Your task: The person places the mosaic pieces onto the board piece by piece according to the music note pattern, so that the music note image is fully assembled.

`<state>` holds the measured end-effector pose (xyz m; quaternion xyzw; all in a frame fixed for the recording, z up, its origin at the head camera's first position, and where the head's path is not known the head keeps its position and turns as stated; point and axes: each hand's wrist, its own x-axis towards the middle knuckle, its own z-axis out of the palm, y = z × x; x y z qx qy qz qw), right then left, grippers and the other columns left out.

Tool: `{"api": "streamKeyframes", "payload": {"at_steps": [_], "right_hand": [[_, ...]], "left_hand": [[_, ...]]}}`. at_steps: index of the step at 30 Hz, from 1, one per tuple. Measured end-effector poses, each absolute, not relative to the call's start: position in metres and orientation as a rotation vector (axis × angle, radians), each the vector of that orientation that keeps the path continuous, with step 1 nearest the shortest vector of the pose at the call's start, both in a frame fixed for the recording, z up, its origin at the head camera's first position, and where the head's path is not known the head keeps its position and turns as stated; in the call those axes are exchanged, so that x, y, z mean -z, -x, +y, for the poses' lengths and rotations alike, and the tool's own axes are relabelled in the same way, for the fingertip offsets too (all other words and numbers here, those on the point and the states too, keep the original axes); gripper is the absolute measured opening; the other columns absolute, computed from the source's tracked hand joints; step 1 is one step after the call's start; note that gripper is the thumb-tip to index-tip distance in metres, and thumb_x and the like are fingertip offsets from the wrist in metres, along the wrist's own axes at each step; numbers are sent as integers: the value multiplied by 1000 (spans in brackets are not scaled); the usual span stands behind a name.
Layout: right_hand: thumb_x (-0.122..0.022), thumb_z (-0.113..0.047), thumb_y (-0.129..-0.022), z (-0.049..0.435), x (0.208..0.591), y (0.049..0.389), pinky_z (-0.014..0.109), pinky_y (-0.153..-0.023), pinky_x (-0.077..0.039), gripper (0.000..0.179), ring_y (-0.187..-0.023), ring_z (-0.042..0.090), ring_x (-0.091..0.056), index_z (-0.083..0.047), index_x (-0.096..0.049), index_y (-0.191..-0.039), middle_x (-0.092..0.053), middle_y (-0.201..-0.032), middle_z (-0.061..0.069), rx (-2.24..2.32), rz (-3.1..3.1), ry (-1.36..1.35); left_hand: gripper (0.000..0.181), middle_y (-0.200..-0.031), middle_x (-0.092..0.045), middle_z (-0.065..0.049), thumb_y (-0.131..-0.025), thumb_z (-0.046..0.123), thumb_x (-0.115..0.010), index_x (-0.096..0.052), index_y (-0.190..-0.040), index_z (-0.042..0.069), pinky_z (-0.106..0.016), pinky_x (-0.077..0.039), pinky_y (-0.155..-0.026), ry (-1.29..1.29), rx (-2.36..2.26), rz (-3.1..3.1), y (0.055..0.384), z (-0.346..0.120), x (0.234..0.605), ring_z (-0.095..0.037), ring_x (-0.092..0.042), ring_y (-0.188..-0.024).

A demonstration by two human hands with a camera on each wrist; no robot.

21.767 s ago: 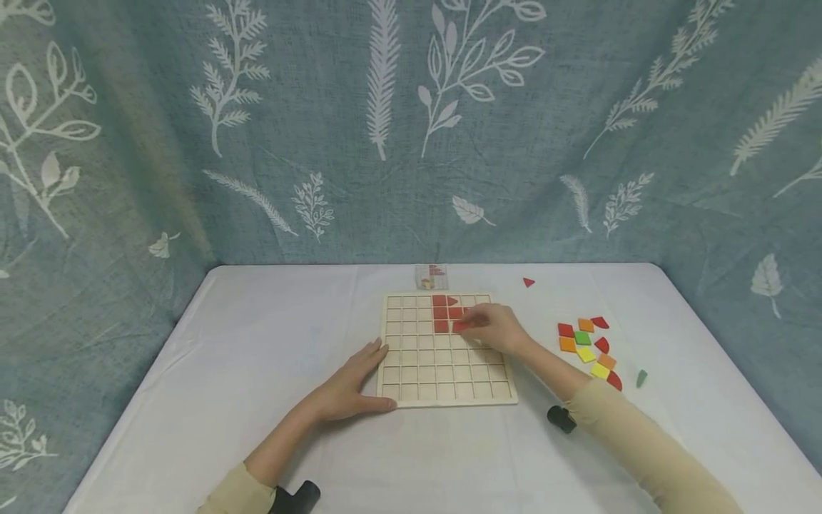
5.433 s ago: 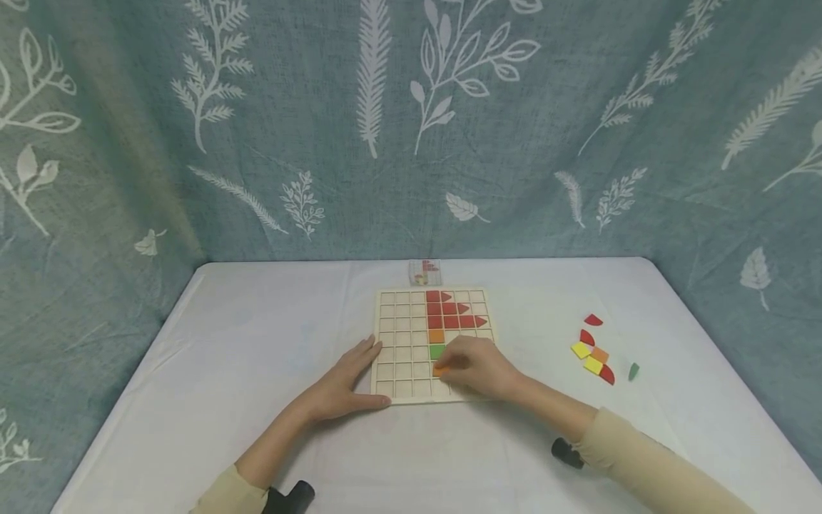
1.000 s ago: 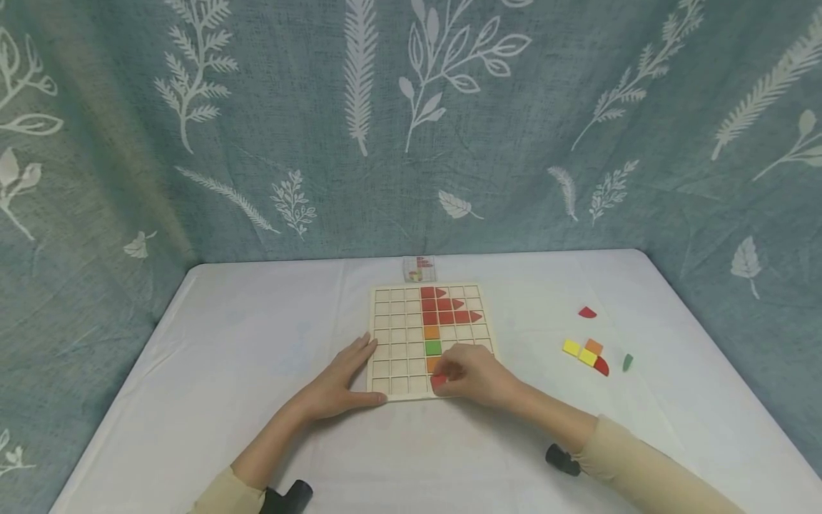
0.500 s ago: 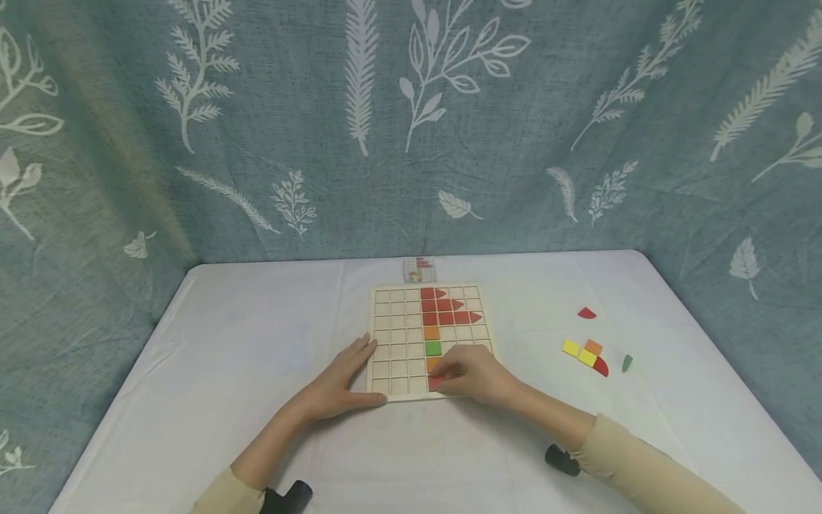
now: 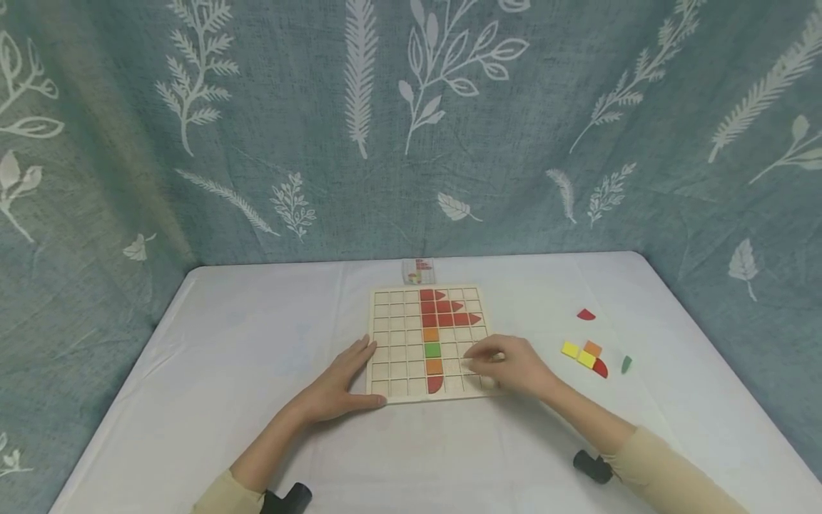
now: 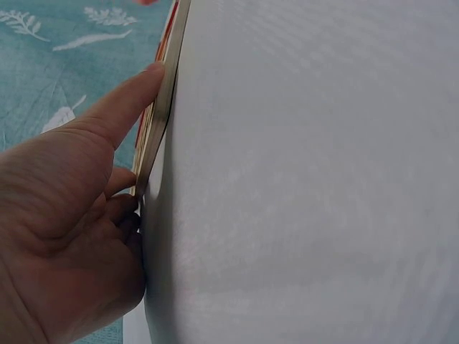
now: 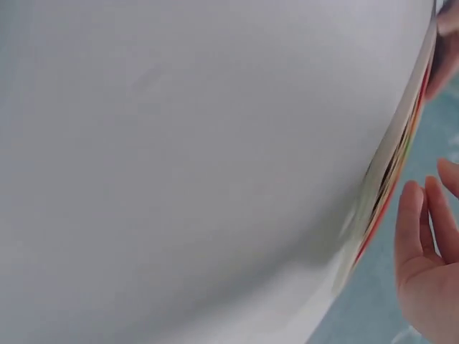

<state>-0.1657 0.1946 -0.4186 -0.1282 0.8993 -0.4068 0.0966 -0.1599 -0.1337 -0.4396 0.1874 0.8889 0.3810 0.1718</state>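
Observation:
My left hand point(image 5: 343, 378) rests against the left edge and near corner of a pale wooden grid board point(image 5: 398, 371), fingers and thumb spread. In the left wrist view its thumb lies on the board's rim point(image 6: 166, 93). Above the right part of the board hovers my right hand point(image 5: 510, 363), fingers loosely bent and holding nothing. A red quarter-circle tile point(image 5: 435, 384) sits in a near-row cell. Up the same column run an orange square point(image 5: 434, 366), a green square point(image 5: 432, 350) and another orange square point(image 5: 430, 334). Beyond them, three rows of red squares end in red triangles point(image 5: 474, 318).
A small pattern card point(image 5: 419, 271) lies behind the board. Loose on the right are yellow squares point(image 5: 570, 349), an orange square point(image 5: 593, 348), red quarter-circles point(image 5: 600, 368) and a thin green piece point(image 5: 626, 365). A teal curtain point(image 5: 321, 128) hangs behind the white-covered table point(image 5: 270, 314).
My right hand has released the red quarter-circle in its cell and drawn back to the right. Over the longer span, red, orange and green tiles joined the board. My left hand stayed.

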Motion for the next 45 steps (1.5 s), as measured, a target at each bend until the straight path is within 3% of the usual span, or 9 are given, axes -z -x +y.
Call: {"api": "streamKeyframes", "payload": {"at_steps": [9,13,19,30,37,45], "right_hand": [[-71,-27,-91,268,417,161,37,-82,-55,32,-104,25,-62,-11,-68,-117,-69,-107,5,1196,2764,32],[-70,-21,-91,298,416,158,44,-85,-55,32,-109,34,-61,-4,-66,-119,-68,-115,15,1141,2871,12],[-74,-12,-87,324,417,155,46,-84,-54,33,-106,38,-61,0,-65,-116,-67,-113,21,983,2967,5],[-75,-11,-85,327,423,158,52,-88,-51,29,-102,38,-61,1,-68,-110,-69,-107,20,920,3007,53],[-76,-20,-85,318,426,162,42,-80,-52,28,-96,30,-62,-6,-70,-109,-71,-105,12,1011,2981,74],[-77,-28,-85,276,426,168,41,-88,-54,32,-98,22,-62,-12,-71,-111,-69,-103,3,1192,2824,23]], "left_hand": [[97,-162,-13,-16,-80,43,-78,-27,-153,4,-58,-13,-116,-517,-1075,2543,159,-137,438,-38,-7,-148],[97,-162,-13,-16,-80,44,-78,-27,-153,4,-58,-13,-116,-514,-1067,2557,158,-139,439,-38,-8,-147],[98,-162,-13,-16,-80,44,-78,-27,-154,4,-57,-13,-116,-499,-1070,2554,158,-139,440,-37,-7,-148],[98,-161,-13,-16,-80,43,-78,-27,-153,3,-58,-12,-116,-515,-1088,2537,156,-136,439,-38,-7,-148],[97,-161,-13,-17,-81,42,-77,-26,-153,2,-58,-13,-116,-537,-1084,2538,157,-135,439,-38,-7,-147],[97,-162,-13,-16,-81,42,-78,-26,-153,3,-58,-13,-116,-552,-1095,2526,158,-134,440,-38,-7,-148]]}}
